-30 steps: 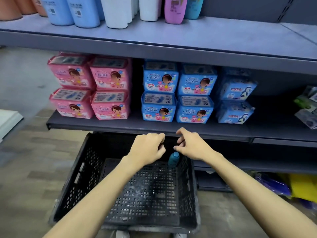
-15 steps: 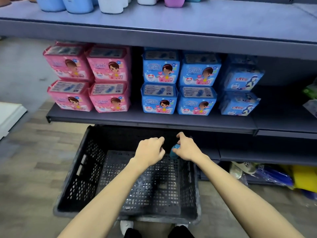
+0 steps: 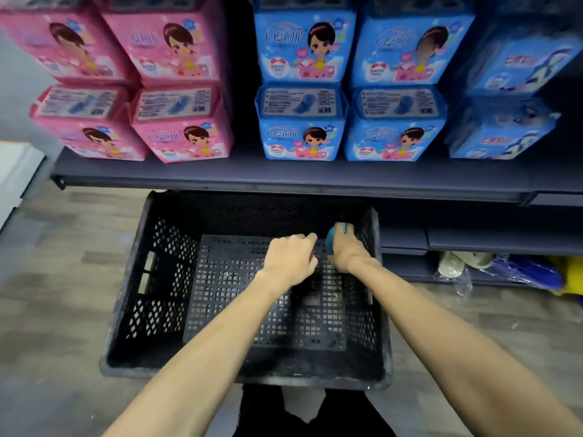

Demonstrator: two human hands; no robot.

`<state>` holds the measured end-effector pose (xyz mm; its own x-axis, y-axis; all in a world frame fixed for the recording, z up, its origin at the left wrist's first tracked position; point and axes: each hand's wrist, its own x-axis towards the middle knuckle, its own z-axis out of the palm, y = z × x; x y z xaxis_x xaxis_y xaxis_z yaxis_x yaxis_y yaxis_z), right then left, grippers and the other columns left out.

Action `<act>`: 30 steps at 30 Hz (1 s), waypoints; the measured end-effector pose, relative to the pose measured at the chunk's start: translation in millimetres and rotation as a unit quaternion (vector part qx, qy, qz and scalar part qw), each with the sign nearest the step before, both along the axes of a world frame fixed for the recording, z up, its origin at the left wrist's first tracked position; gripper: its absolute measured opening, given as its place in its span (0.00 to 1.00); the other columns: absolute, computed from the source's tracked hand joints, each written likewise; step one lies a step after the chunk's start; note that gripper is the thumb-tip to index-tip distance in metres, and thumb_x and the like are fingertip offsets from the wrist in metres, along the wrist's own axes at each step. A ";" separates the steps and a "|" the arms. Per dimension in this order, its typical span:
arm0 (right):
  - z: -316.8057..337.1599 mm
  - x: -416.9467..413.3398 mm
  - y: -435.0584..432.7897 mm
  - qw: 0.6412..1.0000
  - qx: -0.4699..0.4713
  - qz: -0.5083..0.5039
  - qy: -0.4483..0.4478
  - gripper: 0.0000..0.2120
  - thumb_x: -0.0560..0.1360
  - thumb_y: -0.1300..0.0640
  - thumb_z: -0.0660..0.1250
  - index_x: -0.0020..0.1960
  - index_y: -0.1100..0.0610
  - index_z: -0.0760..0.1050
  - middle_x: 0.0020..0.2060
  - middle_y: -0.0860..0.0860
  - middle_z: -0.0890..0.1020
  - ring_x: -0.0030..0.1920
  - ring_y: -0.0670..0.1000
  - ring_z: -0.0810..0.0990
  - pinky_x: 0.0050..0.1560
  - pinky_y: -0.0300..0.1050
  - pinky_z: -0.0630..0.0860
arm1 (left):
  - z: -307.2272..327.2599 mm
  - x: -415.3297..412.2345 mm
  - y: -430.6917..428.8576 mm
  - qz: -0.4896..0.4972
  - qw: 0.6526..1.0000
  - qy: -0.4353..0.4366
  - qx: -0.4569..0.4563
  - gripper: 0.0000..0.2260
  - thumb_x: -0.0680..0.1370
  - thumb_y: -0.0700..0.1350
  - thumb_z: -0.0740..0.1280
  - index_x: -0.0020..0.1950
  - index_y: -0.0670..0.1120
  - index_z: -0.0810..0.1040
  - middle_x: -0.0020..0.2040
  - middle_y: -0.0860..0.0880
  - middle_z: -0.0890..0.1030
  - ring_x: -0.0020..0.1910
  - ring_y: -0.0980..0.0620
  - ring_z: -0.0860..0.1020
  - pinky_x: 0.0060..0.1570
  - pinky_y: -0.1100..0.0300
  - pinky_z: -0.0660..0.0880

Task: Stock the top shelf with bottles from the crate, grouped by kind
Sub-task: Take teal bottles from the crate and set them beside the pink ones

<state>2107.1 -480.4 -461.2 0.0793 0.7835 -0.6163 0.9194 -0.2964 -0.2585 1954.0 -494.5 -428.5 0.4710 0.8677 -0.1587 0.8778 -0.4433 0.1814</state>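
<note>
A black perforated crate (image 3: 157,279) stands on the floor below the shelves. In its far right corner my right hand (image 3: 347,252) grips a small teal-blue bottle (image 3: 332,239), of which only the top shows above my fingers. My left hand (image 3: 290,258) hovers beside it inside the crate, fingers curled and holding nothing. The crate's mesh floor shows no other bottles. The top shelf is out of view.
A dark shelf (image 3: 284,178) overhangs the crate's far edge, carrying pink packs (image 3: 176,127) on the left and blue packs (image 3: 303,124) on the right. Lower shelves at right hold blue and yellow bags (image 3: 536,272). Wood-look floor lies to the left.
My head has tilted down, so the top shelf and its bottles left the view. Both hands dropped deeper into the crate, and my right hand closed around the teal bottle.
</note>
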 end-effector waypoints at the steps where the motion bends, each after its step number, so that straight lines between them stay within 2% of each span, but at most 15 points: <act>1: -4.3 -0.3 2.9 1.000 -0.004 0.005 -0.008 0.39 0.77 0.67 0.67 0.80 0.58 0.48 0.78 0.59 0.48 0.67 0.64 0.72 0.64 0.52 0.71 | -2.1 0.3 3.0 -0.005 1.000 0.010 0.003 0.11 0.76 0.50 0.61 0.55 0.46 0.72 0.42 0.48 0.78 0.39 0.43 0.79 0.32 0.56 0.66; 6: -21.9 -2.2 14.1 0.996 -0.010 0.027 -0.083 0.35 0.78 0.68 0.63 0.80 0.59 0.50 0.78 0.61 0.50 0.66 0.62 0.73 0.65 0.52 0.73 | -6.9 2.1 20.4 -0.001 1.000 0.022 0.011 0.11 0.76 0.49 0.62 0.55 0.46 0.72 0.41 0.48 0.78 0.37 0.43 0.78 0.31 0.56 0.65; 9: -28.8 -1.8 16.3 0.995 -0.028 0.041 -0.090 0.34 0.77 0.69 0.63 0.79 0.57 0.53 0.76 0.61 0.53 0.66 0.63 0.73 0.63 0.54 0.73 | -12.2 1.5 20.2 0.002 1.000 0.019 0.002 0.11 0.76 0.50 0.62 0.55 0.46 0.71 0.41 0.48 0.78 0.36 0.43 0.78 0.31 0.56 0.65; 14: -46.5 -0.7 14.7 0.995 -0.031 0.055 -0.077 0.28 0.78 0.68 0.61 0.76 0.57 0.59 0.70 0.61 0.67 0.64 0.64 0.74 0.61 0.56 0.74 | -25.3 -5.7 12.4 0.005 1.000 0.022 -0.019 0.14 0.77 0.51 0.61 0.59 0.46 0.71 0.46 0.47 0.80 0.43 0.41 0.80 0.34 0.55 0.66; 19: -51.6 -0.7 7.1 0.991 0.057 0.069 -0.099 0.21 0.77 0.69 0.58 0.69 0.60 0.66 0.59 0.60 0.77 0.58 0.64 0.80 0.54 0.55 0.76 | -31.7 -14.6 2.2 0.018 0.999 0.036 -0.037 0.14 0.77 0.51 0.61 0.60 0.46 0.70 0.49 0.46 0.81 0.45 0.40 0.80 0.37 0.54 0.66; 25: -33.7 -4.1 6.0 0.990 0.101 0.060 -0.075 0.19 0.77 0.69 0.59 0.67 0.59 0.67 0.56 0.59 0.79 0.55 0.63 0.81 0.51 0.54 0.77 | -25.2 -14.5 0.3 0.019 0.999 0.035 -0.036 0.13 0.77 0.51 0.61 0.59 0.47 0.70 0.49 0.45 0.81 0.46 0.40 0.80 0.37 0.54 0.66; 30: 6.3 -2.1 -0.9 0.988 0.143 0.052 -0.030 0.15 0.78 0.62 0.66 0.63 0.60 0.67 0.57 0.59 0.78 0.53 0.64 0.81 0.49 0.54 0.76 | -9.4 -14.8 8.8 0.011 0.999 0.030 -0.029 0.11 0.76 0.51 0.61 0.55 0.47 0.70 0.48 0.47 0.80 0.45 0.41 0.80 0.36 0.55 0.66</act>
<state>2105.1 -481.3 -454.8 0.0192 0.9306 -0.3654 0.9574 -0.1224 -0.2615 1939.2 -485.7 -437.9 0.4399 0.8662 -0.2368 0.8974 -0.4141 0.1524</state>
